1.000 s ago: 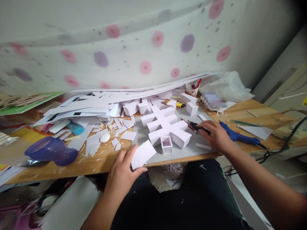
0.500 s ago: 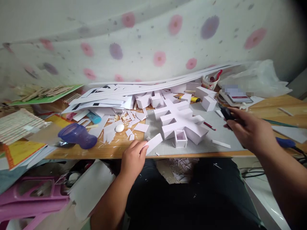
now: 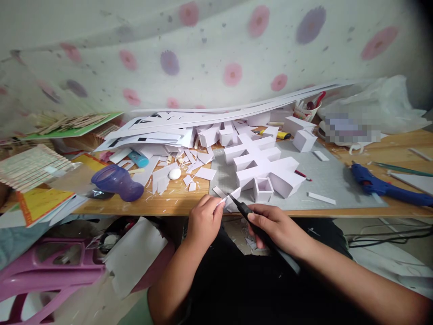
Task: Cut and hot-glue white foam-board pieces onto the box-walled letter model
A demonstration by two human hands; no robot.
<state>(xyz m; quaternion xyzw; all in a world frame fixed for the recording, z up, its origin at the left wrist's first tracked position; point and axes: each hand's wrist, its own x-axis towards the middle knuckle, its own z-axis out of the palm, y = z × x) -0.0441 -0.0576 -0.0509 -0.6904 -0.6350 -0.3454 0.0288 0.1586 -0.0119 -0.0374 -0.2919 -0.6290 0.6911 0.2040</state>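
Note:
Between the thumb and fingers of my left hand (image 3: pixel 205 220) is a small white foam board piece (image 3: pixel 233 194), tilted on its edge over the table's front edge. My right hand (image 3: pixel 275 227) is wrapped round a black-handled craft knife (image 3: pixel 244 209); its tip meets or nearly meets the piece, I cannot tell which. Just beyond my hands stands a white foam board model (image 3: pixel 262 158) with several projecting arms on a grey cutting mat (image 3: pixel 321 180). A small open white box (image 3: pixel 263 189) sits against its near side.
A blue glue gun (image 3: pixel 382 185) lies at the right. White offcuts (image 3: pixel 204 173) and a purple cup-like container (image 3: pixel 118 182) are on the left. Long white sheets (image 3: pixel 237 118) lie across the back, near a cup of tools (image 3: pixel 305 111). A pink stool (image 3: pixel 67 271) stands below left.
My right hand has brought the knife from the right side of the mat in to the piece. My left hand has turned the piece more edge-on. The whole view has shifted slightly.

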